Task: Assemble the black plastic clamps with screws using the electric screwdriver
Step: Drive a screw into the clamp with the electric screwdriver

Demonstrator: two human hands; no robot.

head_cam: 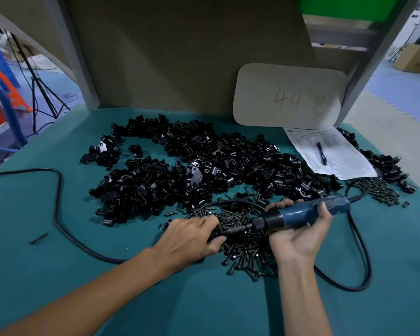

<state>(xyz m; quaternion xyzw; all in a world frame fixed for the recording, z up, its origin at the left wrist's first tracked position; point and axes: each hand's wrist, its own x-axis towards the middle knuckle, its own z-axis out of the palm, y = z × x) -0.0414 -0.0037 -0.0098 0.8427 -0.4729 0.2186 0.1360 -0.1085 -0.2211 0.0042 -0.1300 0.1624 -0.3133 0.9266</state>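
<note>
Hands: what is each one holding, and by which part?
Right hand grips the screwdriver by its blue body. Left hand holds a small black part at the bit; where exactly is hidden.

Black clamps (180, 170), dark screws (247, 253), blue screwdriver (300, 215)
Clamps heaped far, screws piled near; screwdriver roughly level over them, bit pointing left.

Person's left hand (189, 236) and right hand (301, 236) both bare, forearms bare all the way to the frame edge, slender wrists, long fingers.

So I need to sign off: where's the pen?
Head view, far right: the black pen lies on the printed sheet, by the cardboard sign.
</note>
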